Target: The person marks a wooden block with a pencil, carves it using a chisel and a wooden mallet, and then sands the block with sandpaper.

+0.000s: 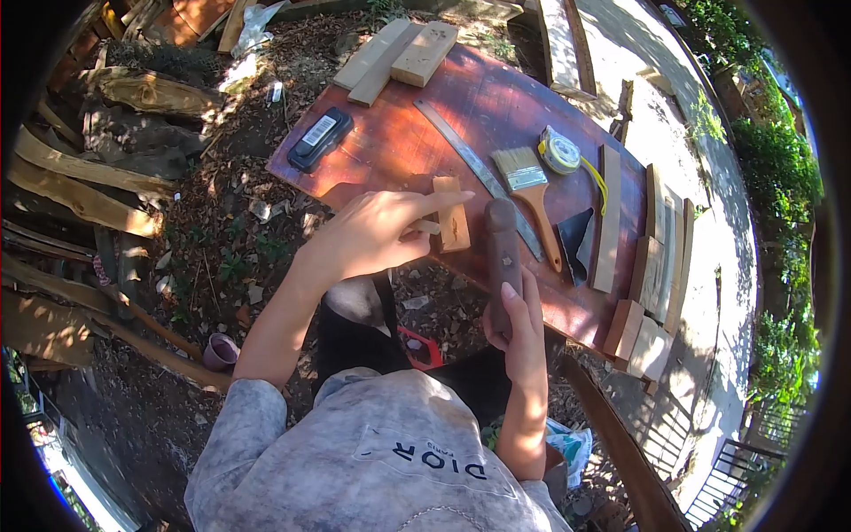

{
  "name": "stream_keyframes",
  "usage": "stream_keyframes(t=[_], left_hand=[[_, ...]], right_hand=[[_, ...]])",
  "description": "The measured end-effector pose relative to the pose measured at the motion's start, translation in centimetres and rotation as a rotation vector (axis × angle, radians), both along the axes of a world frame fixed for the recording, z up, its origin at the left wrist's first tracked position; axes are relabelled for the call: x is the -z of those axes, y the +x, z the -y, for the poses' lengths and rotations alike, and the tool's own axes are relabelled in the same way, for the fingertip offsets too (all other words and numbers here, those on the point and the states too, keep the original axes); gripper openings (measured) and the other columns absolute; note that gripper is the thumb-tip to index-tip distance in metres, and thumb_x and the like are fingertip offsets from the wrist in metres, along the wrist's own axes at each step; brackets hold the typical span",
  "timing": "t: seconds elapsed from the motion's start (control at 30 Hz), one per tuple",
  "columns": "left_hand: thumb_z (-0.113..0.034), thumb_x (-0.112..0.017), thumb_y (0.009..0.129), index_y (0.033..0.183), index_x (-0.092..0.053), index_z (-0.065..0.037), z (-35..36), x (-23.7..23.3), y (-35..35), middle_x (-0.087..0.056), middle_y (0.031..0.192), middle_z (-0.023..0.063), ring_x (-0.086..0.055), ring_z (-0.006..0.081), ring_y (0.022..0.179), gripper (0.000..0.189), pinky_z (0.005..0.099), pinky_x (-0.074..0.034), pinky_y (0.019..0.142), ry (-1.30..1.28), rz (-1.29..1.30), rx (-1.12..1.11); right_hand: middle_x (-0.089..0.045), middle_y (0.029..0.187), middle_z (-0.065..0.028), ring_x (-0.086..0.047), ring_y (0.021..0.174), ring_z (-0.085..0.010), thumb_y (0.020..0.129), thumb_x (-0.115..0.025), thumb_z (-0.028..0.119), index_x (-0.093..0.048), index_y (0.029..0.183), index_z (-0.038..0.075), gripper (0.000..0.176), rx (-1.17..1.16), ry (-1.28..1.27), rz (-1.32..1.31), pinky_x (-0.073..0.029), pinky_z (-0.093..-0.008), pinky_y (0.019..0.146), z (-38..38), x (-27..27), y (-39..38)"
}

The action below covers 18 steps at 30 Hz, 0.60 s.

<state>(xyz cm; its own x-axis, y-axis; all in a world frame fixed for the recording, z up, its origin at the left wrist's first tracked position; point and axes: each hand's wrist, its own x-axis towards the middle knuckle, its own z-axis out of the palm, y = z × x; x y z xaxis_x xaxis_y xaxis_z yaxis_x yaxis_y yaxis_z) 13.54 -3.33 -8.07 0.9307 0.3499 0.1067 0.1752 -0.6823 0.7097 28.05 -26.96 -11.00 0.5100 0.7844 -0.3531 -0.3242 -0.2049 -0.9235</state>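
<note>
My right hand (pixel 517 321) is wrapped round the lower end of a dark brown, elongated wooden piece (pixel 504 253) with a rounded, notched top, held upright near the table's front edge. My left hand (pixel 368 235) reaches in from the left, its index finger stretched across a small light-brown wood block (pixel 454 227) and its other fingers partly curled. The finger overlaps the block in this view. Just beyond the dark piece lie a wide paintbrush (pixel 530 191), a steel ruler (pixel 443 133) and a folded black sheet (pixel 577 246).
On the reddish table (pixel 390 164) are a black case (pixel 320 138) with a white label, a tape measure (pixel 560 152) and wood planks (pixel 381 58) at the far corner. Several wood strips (pixel 606 222) line the right side. Logs (pixel 84 191) lie on the ground at left.
</note>
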Motion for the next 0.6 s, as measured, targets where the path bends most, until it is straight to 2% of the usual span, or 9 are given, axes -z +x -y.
stream_keyframes(t=[0.07, 0.1, 0.2, 0.23, 0.33, 0.43, 0.53, 0.6], left_hand=[[-0.013, -0.069, 0.09, 0.151, -0.058, -0.016, -0.1, -0.5, 1.0, -0.075, 0.116, 0.0227, -0.071, 0.0427, 0.104, 0.062, 0.0507, -0.058, 0.089, 0.025, -0.147, 0.089], [-0.023, -0.073, 0.093, 0.144, -0.062, -0.014, 0.0, -0.6, 1.2, -0.076, 0.112, 0.0199, -0.073, 0.0408, 0.102, 0.053, 0.0516, -0.057, 0.088, 0.046, -0.129, 0.061], [-0.028, -0.082, 0.09, 0.133, -0.068, -0.012, -0.2, 0.4, 0.9, -0.077, 0.103, 0.016, -0.075, 0.0355, 0.092, 0.048, 0.0452, -0.058, 0.08, 0.182, -0.012, -0.052], [-0.036, -0.084, 0.089, 0.125, -0.069, -0.009, -0.1, -0.1, 0.7, -0.078, 0.102, 0.0144, -0.076, 0.0347, 0.094, 0.047, 0.0445, -0.059, 0.08, 0.177, -0.036, -0.097], [-0.034, -0.083, 0.09, 0.125, -0.069, -0.01, 0.4, 0.6, 0.1, -0.078, 0.103, 0.0131, -0.076, 0.0339, 0.094, 0.045, 0.0445, -0.059, 0.081, 0.258, -0.001, -0.175], [-0.033, -0.083, 0.09, 0.115, -0.07, -0.008, 1.8, -0.1, 0.7, -0.077, 0.099, 0.0118, -0.076, 0.0319, 0.088, 0.038, 0.0427, -0.058, 0.078, 0.291, 0.205, -0.215], [-0.031, -0.082, 0.092, 0.101, -0.065, -0.007, 3.8, -0.1, 2.8, -0.07, 0.086, 0.0095, -0.07, 0.031, 0.076, 0.03, 0.0425, -0.054, 0.07, 0.338, 0.357, -0.144], [-0.029, -0.079, 0.094, 0.09, -0.058, -0.008, 6.3, -0.2, 5.0, -0.061, 0.079, 0.0078, -0.064, 0.0299, 0.071, 0.03, 0.0434, -0.05, 0.066, 0.369, 0.481, -0.101]], right_hand=[[-0.059, 0.091, -0.0032, -0.056, 0.062, -0.0093, 0.109, -0.057, 0.035, -0.043, 0.155, 0.006, 0.056, 0.05, 0.006, 0.007, -0.035, -0.0215, 0.049, 0.8, 0.2, 0.1], [-0.059, 0.09, -0.0034, -0.056, 0.062, -0.0093, 0.109, -0.056, 0.035, -0.042, 0.156, 0.006, 0.057, 0.06, 0.005, 0.008, -0.034, -0.0216, 0.048, 1.1, 0.2, 0.2], [-0.058, 0.086, -0.0039, -0.055, 0.061, -0.0093, 0.109, -0.054, 0.035, -0.041, 0.157, 0.006, 0.057, 0.073, 0.011, 0.0, -0.033, -0.0217, 0.048, 1.9, 0.4, 0.5], [-0.058, 0.085, -0.0039, -0.055, 0.061, -0.0094, 0.109, -0.054, 0.035, -0.041, 0.157, 0.006, 0.058, 0.069, 0.018, 0.0, -0.032, -0.0218, 0.047, 2.0, 0.6, 0.6], [-0.058, 0.083, -0.0042, -0.055, 0.06, -0.0094, 0.109, -0.054, 0.036, -0.041, 0.157, 0.005, 0.058, 0.068, 0.027, 0.0, -0.031, -0.0218, 0.047, 1.7, 0.7, 0.4], [-0.059, 0.082, -0.0041, -0.055, 0.06, -0.0092, 0.109, -0.053, 0.035, -0.042, 0.156, 0.005, 0.057, 0.07, 0.038, 0.0, -0.031, -0.0217, 0.046, 1.5, 0.3, 0.5], [-0.059, 0.083, -0.0038, -0.054, 0.058, -0.0089, 0.108, -0.053, 0.035, -0.043, 0.153, 0.004, 0.056, 0.12, 0.057, -0.005, -0.03, -0.0214, 0.045, 1.9, 0.6, 0.5], [-0.059, 0.082, -0.0037, -0.053, 0.056, -0.0086, 0.108, -0.053, 0.035, -0.045, 0.151, 0.002, 0.055, 0.153, 0.088, -0.01, -0.029, -0.0212, 0.044, 1.9, 0.8, 0.6]])
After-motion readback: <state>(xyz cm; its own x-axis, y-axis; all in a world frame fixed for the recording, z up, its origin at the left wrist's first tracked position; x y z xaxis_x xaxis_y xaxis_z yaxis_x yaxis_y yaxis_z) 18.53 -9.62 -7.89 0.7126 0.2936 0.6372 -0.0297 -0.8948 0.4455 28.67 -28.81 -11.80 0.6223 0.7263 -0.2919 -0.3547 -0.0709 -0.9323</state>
